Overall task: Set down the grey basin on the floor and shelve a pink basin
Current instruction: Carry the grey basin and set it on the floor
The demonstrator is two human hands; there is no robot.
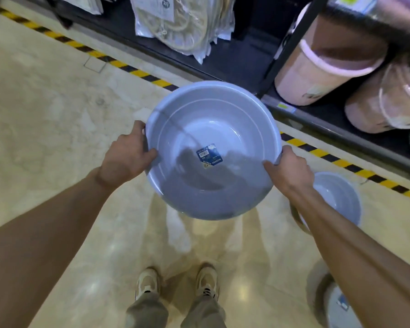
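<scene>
I hold a round grey basin [211, 129] in front of me, above the floor, its open side facing up and a blue label stuck inside. My left hand [126, 157] grips its left rim, thumb inside the bowl. My right hand [289, 169] grips the right rim the same way. Stacks of pink basins [317, 76] lie on their sides on the low dark shelf at the upper right, with another pink stack [384, 107] beside them.
A second grey basin [339, 197] sits on the floor under my right forearm, and a third [336, 306] lies at the lower right edge. Yellow-black tape [140, 73] runs along the shelf base. Bagged goods [182, 24] fill the left shelf bay. My feet [175, 282] stand below.
</scene>
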